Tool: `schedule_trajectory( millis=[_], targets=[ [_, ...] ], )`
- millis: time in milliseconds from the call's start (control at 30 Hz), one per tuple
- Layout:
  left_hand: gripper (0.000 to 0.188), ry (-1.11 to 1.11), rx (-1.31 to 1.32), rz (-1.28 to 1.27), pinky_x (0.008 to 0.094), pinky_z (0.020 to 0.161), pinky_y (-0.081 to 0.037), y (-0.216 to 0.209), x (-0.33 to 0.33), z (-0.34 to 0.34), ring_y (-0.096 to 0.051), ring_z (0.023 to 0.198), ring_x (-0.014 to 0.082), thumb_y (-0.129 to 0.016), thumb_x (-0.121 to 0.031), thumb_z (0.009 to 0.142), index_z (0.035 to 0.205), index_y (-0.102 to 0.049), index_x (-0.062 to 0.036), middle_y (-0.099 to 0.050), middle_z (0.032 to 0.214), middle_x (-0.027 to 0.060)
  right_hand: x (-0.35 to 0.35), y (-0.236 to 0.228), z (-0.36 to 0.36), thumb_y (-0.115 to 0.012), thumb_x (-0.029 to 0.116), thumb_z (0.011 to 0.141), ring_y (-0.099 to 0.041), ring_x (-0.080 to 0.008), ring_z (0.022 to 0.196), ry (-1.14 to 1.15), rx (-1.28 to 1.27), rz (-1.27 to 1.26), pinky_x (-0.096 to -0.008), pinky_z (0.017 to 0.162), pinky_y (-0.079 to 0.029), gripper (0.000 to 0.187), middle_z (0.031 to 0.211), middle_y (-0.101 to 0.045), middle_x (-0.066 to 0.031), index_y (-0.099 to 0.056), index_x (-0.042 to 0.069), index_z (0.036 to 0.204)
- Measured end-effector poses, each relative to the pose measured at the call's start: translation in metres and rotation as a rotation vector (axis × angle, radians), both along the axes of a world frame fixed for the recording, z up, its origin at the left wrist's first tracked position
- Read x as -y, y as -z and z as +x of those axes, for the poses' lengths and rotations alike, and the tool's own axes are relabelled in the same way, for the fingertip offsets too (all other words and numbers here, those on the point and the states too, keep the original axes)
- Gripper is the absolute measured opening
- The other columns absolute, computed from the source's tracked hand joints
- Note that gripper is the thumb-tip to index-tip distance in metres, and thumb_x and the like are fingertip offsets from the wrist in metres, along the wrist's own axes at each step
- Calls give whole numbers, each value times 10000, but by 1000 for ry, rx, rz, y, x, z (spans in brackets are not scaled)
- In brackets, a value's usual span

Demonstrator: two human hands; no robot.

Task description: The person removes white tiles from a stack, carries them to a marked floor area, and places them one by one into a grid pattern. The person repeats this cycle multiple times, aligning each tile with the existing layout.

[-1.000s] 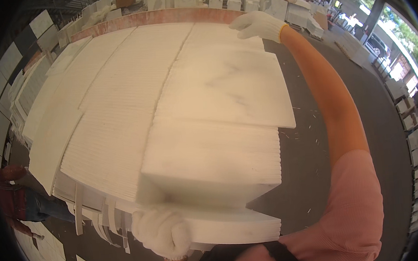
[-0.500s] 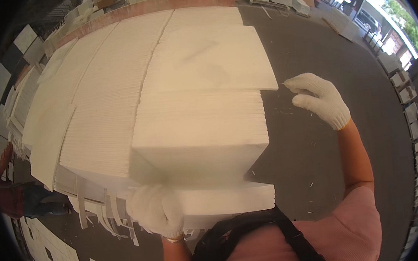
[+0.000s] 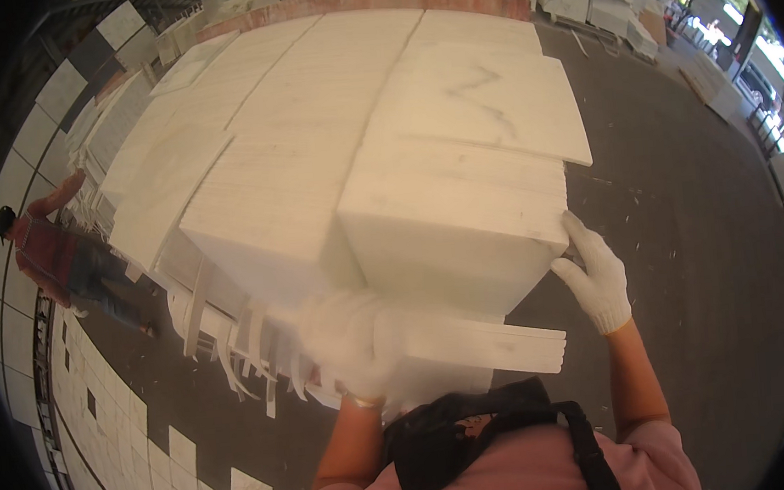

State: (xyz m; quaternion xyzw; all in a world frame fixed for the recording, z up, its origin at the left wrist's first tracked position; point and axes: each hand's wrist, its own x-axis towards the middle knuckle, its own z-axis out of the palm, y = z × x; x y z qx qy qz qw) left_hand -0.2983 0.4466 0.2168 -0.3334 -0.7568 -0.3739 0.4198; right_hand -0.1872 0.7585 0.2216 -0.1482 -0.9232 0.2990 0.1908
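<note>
"At the near end of the closely packed rows of pale stone slabs (image 3: 288, 96), how were the left hand (image 3: 353, 340) and the right hand (image 3: 597, 275) placed?"

"The right, gloved in white, had its thumb and fingers spread apart at the near right corner of the end slab (image 3: 448, 250), seemingly touching it. The left, likewise gloved, was blurred before the same face, beside the left part of a lower bundle of thin slabs (image 3: 520, 345); whether it pinched anything could not be told."

"How much appeared done?"

"Judged by the arrangement, a good deal: most slabs stood on edge, side by side, in long rows reaching back to a reddish beam (image 3: 364, 1). One loose slab (image 3: 528, 96), streaked with grey, lay flat across the right-hand row and overhung its side."

"And what was left?"

"That row's near end projected past its neighbour's, and the bundle jutted out below it, so the near ends formed no single line. No slab was visibly lifted clear. How many slabs, if any, remained to be handled could not be determined."
</note>
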Motion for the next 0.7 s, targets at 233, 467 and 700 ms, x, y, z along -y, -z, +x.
schedule_trajectory(
  millis=[233,467,700],
  targets=[
    [105,-66,71,-37,411,665,-425,7,5,14,-599,656,304,-620,-133,769,749,-668,-43,-678,745,92,13,11,4,-729,116,866,-669,-300,1143,30,-36,221,-366,963,-540,602,1315,-652,-161,-569,90,1446],
    [97,59,-1,-73,413,629,-451,3,11,9,-631,635,296,-615,-88,752,762,-678,-16,-670,715,119,18,8,5,-717,20,848,-681,-319,1080,-19,-170,275,-373,926,-551,571,1210,-697,-154,-622,120,1402],
    [166,30,36,-88,432,711,-465,6,12,18,-615,718,329,-562,-115,791,742,-683,-12,-681,757,127,25,0,13,-721,31,840,-690,-329,1033,-10,-124,252,-388,890,-557,370,1162,-710,-153,-709,61,1209]
  ],
)
